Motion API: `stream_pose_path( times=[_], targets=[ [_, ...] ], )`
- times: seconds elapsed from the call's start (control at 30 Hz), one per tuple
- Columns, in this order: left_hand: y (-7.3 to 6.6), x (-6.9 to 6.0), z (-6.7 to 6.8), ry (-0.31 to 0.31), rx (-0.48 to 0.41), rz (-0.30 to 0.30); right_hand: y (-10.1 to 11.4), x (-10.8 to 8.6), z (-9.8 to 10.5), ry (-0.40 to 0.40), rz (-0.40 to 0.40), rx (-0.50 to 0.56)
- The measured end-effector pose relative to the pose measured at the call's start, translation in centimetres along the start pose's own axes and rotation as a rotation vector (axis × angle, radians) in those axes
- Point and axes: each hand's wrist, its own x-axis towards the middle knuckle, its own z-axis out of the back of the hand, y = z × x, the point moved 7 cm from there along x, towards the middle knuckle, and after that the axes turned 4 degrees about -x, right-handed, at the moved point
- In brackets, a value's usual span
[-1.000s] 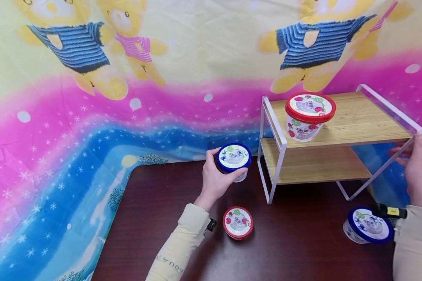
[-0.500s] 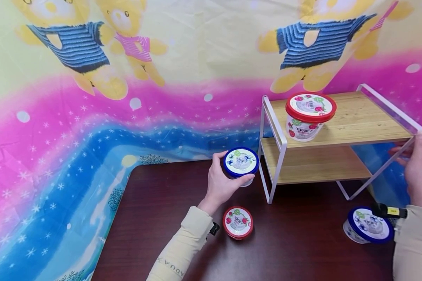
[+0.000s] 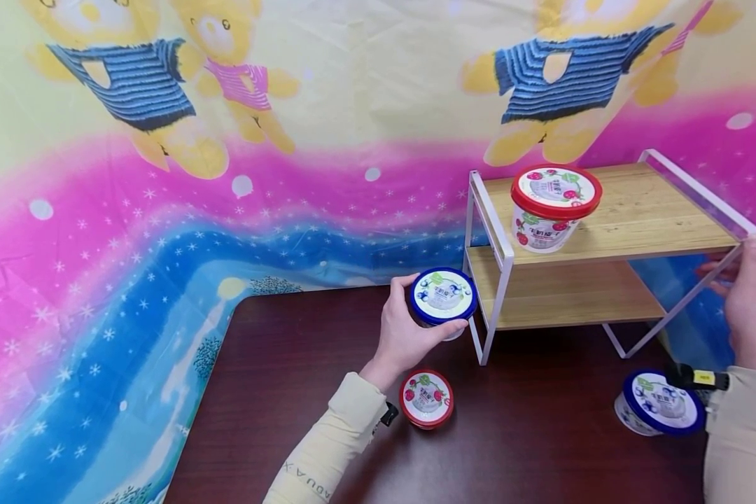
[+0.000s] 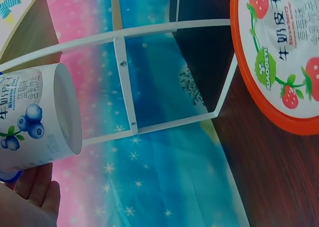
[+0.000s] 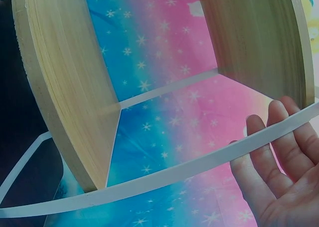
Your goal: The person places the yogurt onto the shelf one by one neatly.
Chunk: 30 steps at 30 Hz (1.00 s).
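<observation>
My left hand (image 3: 409,336) holds a white tub with a blue lid (image 3: 444,294) by its sides, thumb in front, off the table and just left of the shelf rack's near leg. Blueberries show on the side of this blue-lidded tub (image 4: 35,119) in the left wrist view. My right hand (image 3: 752,301) grips the right end of the two-tier shelf rack (image 3: 661,217), thumb at the upper corner. In the right wrist view, the fingers (image 5: 274,172) of this hand pass behind the white metal bar. A red-lidded tub (image 3: 556,210) stands on the top board's left part.
Another red-lidded tub (image 3: 425,399) stands on the dark table (image 3: 277,420) below my left hand. A second blue-lidded tub (image 3: 658,404) is by my right sleeve. The lower board (image 3: 579,297) lies under the top one. Behind hangs a printed bear cloth (image 3: 353,175).
My left hand has carried the blue-lidded tub to the right and slightly nearer, up to the rack's left leg. My right hand and the rack stay put.
</observation>
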Motion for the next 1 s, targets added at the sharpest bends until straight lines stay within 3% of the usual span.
stream_pose_path(
  times=[0.2,0.43,1.0],
  targets=[
    [-0.3,-0.2,-0.5,0.016,0.006,0.008,0.5,-0.5,-0.1,0.004,-0.007,0.011],
    [-0.7,-0.5,-1.0,0.030,-0.005,0.019,-0.1,0.2,0.0,0.002,-0.011,-0.002],
    [-1.9,-1.4,-3.0,0.101,-0.040,0.008,0.0,0.2,0.0,0.015,0.036,-0.010]
  ],
)
